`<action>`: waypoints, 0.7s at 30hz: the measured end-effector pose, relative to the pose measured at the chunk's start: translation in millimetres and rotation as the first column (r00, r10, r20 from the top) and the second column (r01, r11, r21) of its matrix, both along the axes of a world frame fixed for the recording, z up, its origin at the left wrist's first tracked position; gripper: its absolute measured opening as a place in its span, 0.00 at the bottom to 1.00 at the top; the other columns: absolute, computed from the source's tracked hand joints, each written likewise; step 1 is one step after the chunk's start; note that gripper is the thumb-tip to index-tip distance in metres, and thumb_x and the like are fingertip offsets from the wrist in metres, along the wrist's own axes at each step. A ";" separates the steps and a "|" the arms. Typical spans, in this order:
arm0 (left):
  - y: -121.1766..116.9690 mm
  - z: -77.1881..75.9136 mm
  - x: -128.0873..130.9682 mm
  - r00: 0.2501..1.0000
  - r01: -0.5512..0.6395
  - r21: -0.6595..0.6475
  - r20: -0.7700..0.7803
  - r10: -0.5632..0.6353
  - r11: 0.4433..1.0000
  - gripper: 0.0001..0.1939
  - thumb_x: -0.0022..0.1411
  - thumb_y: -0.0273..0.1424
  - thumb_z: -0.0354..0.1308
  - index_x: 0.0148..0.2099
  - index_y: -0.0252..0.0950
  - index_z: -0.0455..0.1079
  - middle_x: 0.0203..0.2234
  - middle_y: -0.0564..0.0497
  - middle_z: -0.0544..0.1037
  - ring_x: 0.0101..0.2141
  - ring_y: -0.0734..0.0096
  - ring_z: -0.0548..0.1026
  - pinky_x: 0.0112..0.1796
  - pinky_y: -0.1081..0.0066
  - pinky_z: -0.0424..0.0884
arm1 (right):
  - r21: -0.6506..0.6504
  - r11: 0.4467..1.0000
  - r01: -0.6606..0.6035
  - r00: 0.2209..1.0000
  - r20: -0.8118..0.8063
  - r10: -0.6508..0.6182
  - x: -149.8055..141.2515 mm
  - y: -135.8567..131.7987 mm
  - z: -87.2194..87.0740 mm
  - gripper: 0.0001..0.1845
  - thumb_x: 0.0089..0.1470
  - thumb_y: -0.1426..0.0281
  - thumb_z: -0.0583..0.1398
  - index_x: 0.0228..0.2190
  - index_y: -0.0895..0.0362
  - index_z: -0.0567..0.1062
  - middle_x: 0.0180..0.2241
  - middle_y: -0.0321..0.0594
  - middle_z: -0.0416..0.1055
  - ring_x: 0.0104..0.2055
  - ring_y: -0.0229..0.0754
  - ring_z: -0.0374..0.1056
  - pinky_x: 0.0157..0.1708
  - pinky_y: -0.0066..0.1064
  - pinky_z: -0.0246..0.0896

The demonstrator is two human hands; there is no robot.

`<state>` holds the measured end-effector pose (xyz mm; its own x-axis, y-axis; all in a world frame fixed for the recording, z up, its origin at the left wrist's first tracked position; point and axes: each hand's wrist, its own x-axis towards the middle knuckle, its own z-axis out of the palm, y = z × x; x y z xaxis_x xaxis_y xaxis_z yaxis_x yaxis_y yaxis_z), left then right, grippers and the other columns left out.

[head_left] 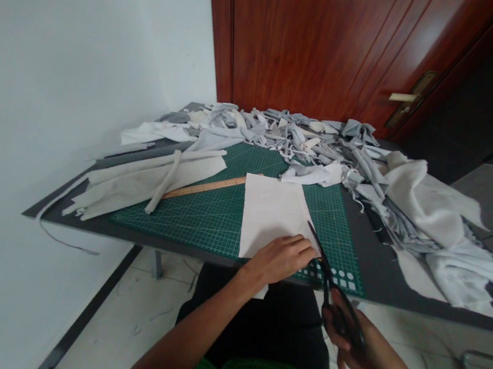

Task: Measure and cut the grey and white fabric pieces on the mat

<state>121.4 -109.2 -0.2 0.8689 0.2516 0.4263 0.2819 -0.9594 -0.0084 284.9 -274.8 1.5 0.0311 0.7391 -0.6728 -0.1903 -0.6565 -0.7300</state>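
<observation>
A rectangular piece of white fabric (270, 213) lies flat on a green cutting mat (210, 229), its near end hanging over the table edge. My left hand (279, 259) rests flat on the fabric's near part, fingers pointing right. My right hand (344, 336) grips black-handled scissors (329, 283) below the table edge. Their long dark blades reach up along the fabric's right edge, and the tips lie over the cloth's edge. A wooden ruler (205, 187) lies on the mat to the left, its far end passing under the fabric.
Grey and white fabric strips (283, 134) are heaped along the dark table's (380, 289) far side. A large cloth pile (431, 209) spreads over the right side, and folded pale strips (148, 177) lie at left. A wall runs along the left, a wooden door stands behind, and a tiled floor lies below.
</observation>
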 end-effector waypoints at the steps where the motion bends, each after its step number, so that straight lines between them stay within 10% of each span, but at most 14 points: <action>1: -0.3 0.6 -0.1 1.000 0.003 -0.002 -0.002 -0.003 1.000 0.06 0.75 0.25 0.54 0.45 0.33 0.72 0.37 0.49 0.76 0.43 0.67 0.76 0.42 0.68 0.75 | -0.021 1.000 0.001 1.000 -0.024 -0.002 0.7 -0.3 0.2 0.36 0.50 0.33 0.60 0.28 0.56 0.70 0.14 0.23 0.55 0.07 0.27 0.46 0.10 0.26 0.60; 21: -23.0 18.1 -6.0 0.995 0.090 -0.094 0.051 -0.086 0.992 0.05 0.73 0.24 0.56 0.47 0.34 0.72 0.42 0.50 0.79 0.45 0.67 0.78 0.41 0.69 0.75 | -0.055 0.994 -0.091 0.978 -0.195 0.078 -0.5 6.1 6.9 0.35 0.50 0.34 0.62 0.32 0.55 0.71 0.19 0.25 0.57 0.14 0.30 0.50 0.29 0.40 0.73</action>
